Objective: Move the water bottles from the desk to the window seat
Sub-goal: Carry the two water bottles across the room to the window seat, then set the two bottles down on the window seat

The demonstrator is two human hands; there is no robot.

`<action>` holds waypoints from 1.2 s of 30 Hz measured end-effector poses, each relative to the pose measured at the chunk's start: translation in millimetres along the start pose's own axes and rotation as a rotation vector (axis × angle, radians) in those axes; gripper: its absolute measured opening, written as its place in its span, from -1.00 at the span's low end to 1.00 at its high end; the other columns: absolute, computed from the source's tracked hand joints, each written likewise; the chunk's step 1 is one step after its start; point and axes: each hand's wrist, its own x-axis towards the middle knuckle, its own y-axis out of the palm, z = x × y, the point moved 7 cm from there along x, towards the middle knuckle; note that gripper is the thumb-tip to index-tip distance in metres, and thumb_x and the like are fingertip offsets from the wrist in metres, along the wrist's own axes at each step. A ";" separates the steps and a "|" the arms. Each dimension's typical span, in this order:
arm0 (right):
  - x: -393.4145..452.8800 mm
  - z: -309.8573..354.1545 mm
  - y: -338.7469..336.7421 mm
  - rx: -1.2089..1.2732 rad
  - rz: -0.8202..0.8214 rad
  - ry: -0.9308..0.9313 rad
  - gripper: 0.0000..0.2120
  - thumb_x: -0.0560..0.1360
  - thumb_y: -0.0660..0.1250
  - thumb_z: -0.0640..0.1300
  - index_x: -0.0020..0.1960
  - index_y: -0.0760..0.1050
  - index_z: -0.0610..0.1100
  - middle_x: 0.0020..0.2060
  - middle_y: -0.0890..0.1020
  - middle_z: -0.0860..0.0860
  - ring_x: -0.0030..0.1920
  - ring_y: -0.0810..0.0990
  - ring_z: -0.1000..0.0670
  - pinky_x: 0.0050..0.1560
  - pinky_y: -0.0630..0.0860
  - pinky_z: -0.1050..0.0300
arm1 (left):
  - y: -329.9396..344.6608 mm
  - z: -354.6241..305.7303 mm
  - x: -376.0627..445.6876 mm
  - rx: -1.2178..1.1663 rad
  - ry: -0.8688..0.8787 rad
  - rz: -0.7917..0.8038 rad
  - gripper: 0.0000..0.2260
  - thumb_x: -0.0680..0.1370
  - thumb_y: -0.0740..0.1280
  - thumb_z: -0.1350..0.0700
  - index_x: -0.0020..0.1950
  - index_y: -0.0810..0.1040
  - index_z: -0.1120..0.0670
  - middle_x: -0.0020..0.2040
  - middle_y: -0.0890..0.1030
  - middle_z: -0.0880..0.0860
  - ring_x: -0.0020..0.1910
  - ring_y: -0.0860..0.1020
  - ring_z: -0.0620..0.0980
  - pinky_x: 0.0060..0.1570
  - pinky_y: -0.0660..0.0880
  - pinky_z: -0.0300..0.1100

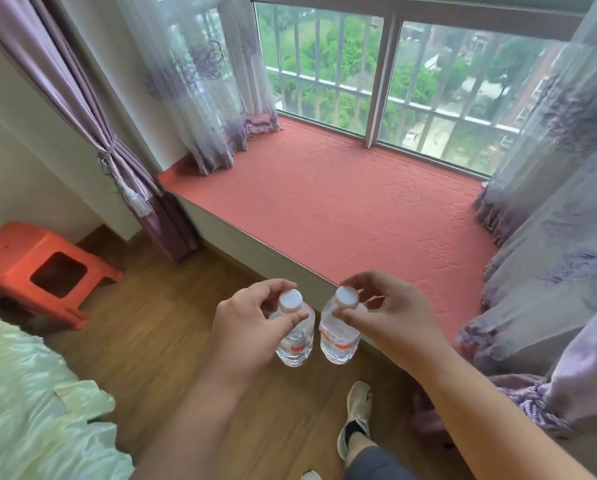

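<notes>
Two small clear water bottles with white caps and red-and-white labels hang upright over the wooden floor, just short of the window seat's front edge. My left hand (252, 323) pinches the left bottle (295, 342) by its neck. My right hand (387, 315) pinches the right bottle (338, 341) just under its cap. The window seat (342, 202) is a wide ledge under a salmon-red quilted cushion, right in front of me below the barred window. The desk is out of view.
Sheer purple-patterned curtains (207, 98) drape onto the seat at its far left, and more curtains (550, 209) along its right side. An orange plastic stool (40, 268) stands on the floor at left. Pale green bedding (30, 403) fills the lower left. My shoe (357, 415) is below the bottles.
</notes>
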 end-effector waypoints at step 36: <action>273.9 -81.2 -160.7 0.003 -0.611 0.364 -0.73 0.31 0.59 -0.12 -0.08 0.63 0.14 -0.18 0.67 0.29 -0.11 0.60 0.23 -0.16 0.44 0.44 | 217.3 -135.4 383.5 -0.045 0.345 0.594 -0.73 0.37 0.57 0.05 0.02 0.68 -0.18 -0.09 0.68 -0.26 -0.01 0.62 -0.24 0.05 0.56 -0.16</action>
